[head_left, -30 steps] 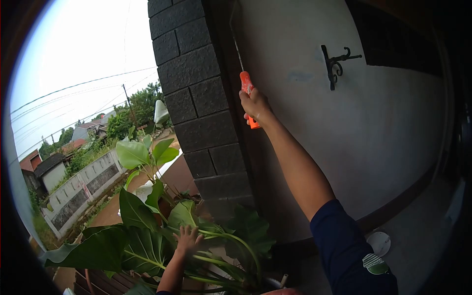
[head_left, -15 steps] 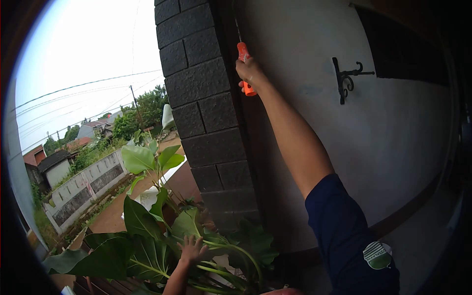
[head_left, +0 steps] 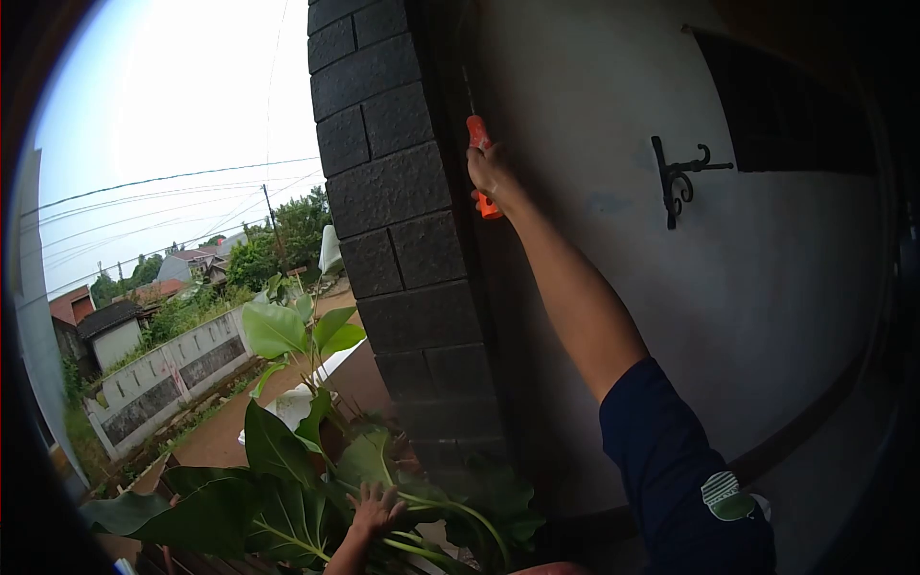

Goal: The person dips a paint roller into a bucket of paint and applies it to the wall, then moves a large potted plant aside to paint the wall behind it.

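My right hand (head_left: 491, 174) is stretched out high along the dark corner between a stone pillar and a pale wall. Its fingers wrap round the orange handle of a paint roller (head_left: 477, 131), smeared with whitish marks. A thin metal rod runs up from the handle, and its far end is lost in shadow. Low in the view, my left hand (head_left: 376, 508) has its fingers spread over large green leaves (head_left: 287, 508) and holds nothing.
The dark block pillar (head_left: 393, 192) stands left of my right arm. A black scrolled iron bracket (head_left: 678, 180) juts from the white wall (head_left: 613, 278). Beyond the plants are a dirt yard, a low boundary wall (head_left: 172, 374) and houses.
The whole view has tilted up a little, so the pillar, bracket and both hands sit lower in it. My right hand keeps its hold on the paint roller; my left stays spread.
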The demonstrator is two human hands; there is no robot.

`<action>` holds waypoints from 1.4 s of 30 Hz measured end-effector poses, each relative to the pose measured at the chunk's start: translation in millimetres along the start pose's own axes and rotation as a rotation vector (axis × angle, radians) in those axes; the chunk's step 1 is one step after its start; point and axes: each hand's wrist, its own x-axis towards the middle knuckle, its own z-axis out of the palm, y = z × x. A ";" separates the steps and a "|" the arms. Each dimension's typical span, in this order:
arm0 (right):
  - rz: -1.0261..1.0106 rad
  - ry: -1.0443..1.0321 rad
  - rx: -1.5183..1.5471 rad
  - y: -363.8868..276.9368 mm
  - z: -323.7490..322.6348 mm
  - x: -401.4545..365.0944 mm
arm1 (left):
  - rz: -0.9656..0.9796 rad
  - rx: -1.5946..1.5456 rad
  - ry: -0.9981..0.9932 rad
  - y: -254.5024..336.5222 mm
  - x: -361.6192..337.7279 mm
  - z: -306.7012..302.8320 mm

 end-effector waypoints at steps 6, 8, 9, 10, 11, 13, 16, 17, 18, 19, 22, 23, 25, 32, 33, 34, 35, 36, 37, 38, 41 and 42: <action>-0.064 0.029 0.061 -79.7 -0.4 52.9 | 0.003 0.004 0.009 0.3 0.1 -0.1; -0.081 0.049 0.036 -97.6 -3.6 80.3 | 0.006 -0.002 0.018 -0.4 0.0 1.4; -0.097 0.067 0.014 -105.6 -4.3 87.7 | 0.007 -0.006 0.024 -0.4 -0.1 2.4; -0.116 0.089 -0.008 -110.1 -5.0 93.0 | 0.005 -0.009 0.025 0.1 2.5 2.0; -0.123 0.100 0.006 -108.9 -4.9 95.3 | 0.002 -0.009 0.019 -0.2 1.5 3.0; -0.126 0.115 0.005 -100.3 -3.3 83.6 | 0.000 -0.007 0.014 -1.3 4.9 3.5; -0.106 0.133 0.033 -61.1 4.6 60.7 | -0.005 -0.003 -0.007 -3.7 2.6 7.1; -0.104 0.160 0.016 -43.7 9.1 53.3 | -0.006 0.000 -0.012 -4.5 1.6 5.9; -0.138 0.122 0.031 -26.5 10.7 44.1 | -0.004 -0.001 -0.012 -3.1 4.0 5.2; -0.174 0.120 0.027 -4.2 14.6 46.1 | -0.004 0.004 -0.015 -4.6 2.7 6.3; -0.478 0.313 -0.071 60.0 29.0 51.2 | -0.004 0.010 -0.019 -4.5 4.3 7.2; -0.397 0.266 -0.018 67.6 28.6 42.5 | -0.007 0.007 -0.021 -3.3 3.4 4.6; -0.236 0.171 0.087 57.5 20.8 6.7 | -0.013 0.006 -0.028 -0.7 2.6 2.7; -0.115 0.184 0.040 -17.2 8.1 29.5 | -0.042 0.021 -0.058 6.1 0.3 -3.3; -0.108 0.161 0.015 -30.3 3.5 41.4 | -0.044 0.024 -0.060 6.6 0.3 -4.5; -0.103 0.148 0.015 -41.4 -1.7 40.8 | -0.045 0.027 -0.066 6.7 -1.2 -4.8; -0.099 0.136 0.013 -51.2 -8.2 38.8 | -0.045 0.027 -0.067 6.7 -1.5 -5.0; -0.095 0.126 0.008 -54.9 -13.3 36.4 | -0.042 0.026 -0.067 6.8 -1.0 -5.3; -0.083 0.117 0.011 -51.0 -16.1 28.6 | -0.038 0.025 -0.068 7.8 -1.3 -5.2; -0.091 0.119 0.001 -41.6 -17.4 19.6 | -0.043 0.023 -0.079 8.5 -0.3 -6.5; -0.089 0.121 -0.018 13.4 -14.9 -12.2 | -0.045 0.036 -0.074 7.7 0.4 -4.4; -0.070 0.122 -0.013 36.7 -11.0 -29.0 | -0.044 0.035 -0.068 8.1 -0.2 -4.5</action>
